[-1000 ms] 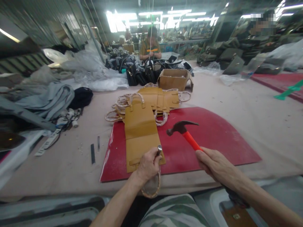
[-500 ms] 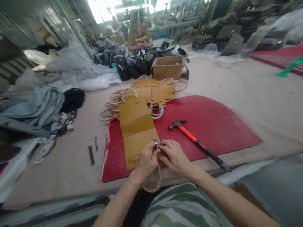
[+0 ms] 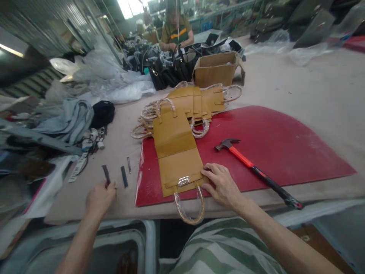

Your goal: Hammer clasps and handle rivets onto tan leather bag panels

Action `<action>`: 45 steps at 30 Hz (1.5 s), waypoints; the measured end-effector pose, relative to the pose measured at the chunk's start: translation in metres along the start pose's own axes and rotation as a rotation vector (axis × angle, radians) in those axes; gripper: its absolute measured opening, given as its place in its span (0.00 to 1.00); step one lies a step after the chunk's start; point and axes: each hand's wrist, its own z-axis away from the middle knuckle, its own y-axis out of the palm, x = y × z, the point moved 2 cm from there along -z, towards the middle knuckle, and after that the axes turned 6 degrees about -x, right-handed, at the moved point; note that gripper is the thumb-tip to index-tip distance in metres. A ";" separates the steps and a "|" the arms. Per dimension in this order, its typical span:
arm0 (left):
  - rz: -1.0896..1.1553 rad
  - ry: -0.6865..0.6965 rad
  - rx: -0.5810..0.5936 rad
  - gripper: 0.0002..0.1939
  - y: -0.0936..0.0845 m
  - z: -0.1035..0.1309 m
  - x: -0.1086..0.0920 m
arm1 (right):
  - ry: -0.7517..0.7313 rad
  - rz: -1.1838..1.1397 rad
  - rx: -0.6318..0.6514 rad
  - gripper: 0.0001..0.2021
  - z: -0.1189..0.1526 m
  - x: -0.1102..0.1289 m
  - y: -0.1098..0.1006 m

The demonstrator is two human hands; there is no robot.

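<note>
At the table's left front, my left hand [image 3: 102, 196] is closed around a dark metal tool [image 3: 106, 174] that points up. My right hand [image 3: 221, 184] pinches the right edge of a mustard-yellow bag panel [image 3: 181, 148]. Near the panel's lower edge lies a shiny metal fitting [image 3: 183, 180], and a plastic-wrapped handle loop [image 3: 189, 220] hangs toward me. The panel rests on a red board [image 3: 256, 140]. A claw hammer [image 3: 253, 169] with a red and black handle lies to the right of my right hand.
A flat dark bar [image 3: 124, 177] and a thin metal rod [image 3: 129, 165] lie left of the board. Behind are stacked yellow panels [image 3: 196, 101], a cardboard box [image 3: 213, 70], black bags [image 3: 165, 74] and plastic wrap [image 3: 122, 89]. A person [image 3: 176, 32] sits across the table.
My left hand has left the panel, moved left and taken hold of the dark tool. The metal fitting now lies on the panel. My right hand remains at the panel's edge. The view has shifted.
</note>
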 end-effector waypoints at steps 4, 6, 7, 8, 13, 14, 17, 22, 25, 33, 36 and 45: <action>-0.180 -0.049 0.149 0.26 0.015 0.005 0.023 | -0.022 0.030 0.014 0.17 -0.003 0.001 -0.001; -0.192 -0.003 0.079 0.28 0.018 0.013 0.018 | -0.046 0.055 0.039 0.15 -0.008 0.004 -0.003; -0.188 0.029 0.015 0.27 0.017 0.019 0.013 | -0.061 0.071 0.057 0.14 -0.011 0.006 -0.004; -0.162 0.073 -0.052 0.26 0.016 0.026 0.004 | -0.078 0.086 0.083 0.13 -0.015 0.007 -0.005; 0.366 0.588 -0.121 0.13 0.010 0.081 -0.074 | -0.150 0.155 0.261 0.08 -0.032 0.011 -0.004; 0.423 0.705 -0.085 0.11 0.009 0.093 -0.093 | -0.168 0.170 0.285 0.07 -0.036 0.010 -0.004; 0.324 0.921 -0.014 0.05 0.010 0.116 -0.138 | -0.249 0.231 0.334 0.04 -0.045 0.008 -0.003; 0.016 1.148 -0.048 0.08 0.011 0.123 -0.162 | -0.370 0.292 0.415 0.07 -0.050 0.010 -0.003; -0.093 1.227 -0.110 0.09 0.009 0.127 -0.164 | -0.430 0.309 0.438 0.10 -0.044 0.012 -0.002; 0.107 1.340 -0.038 0.09 0.018 0.112 -0.140 | -0.512 0.243 0.439 0.07 -0.042 0.010 -0.004; 0.327 1.418 -0.089 0.13 0.027 0.103 -0.117 | -0.565 0.208 0.449 0.06 -0.044 0.008 -0.006; 0.697 1.184 -0.363 0.16 0.049 0.125 -0.111 | -0.398 -0.085 -0.053 0.17 -0.008 -0.006 0.004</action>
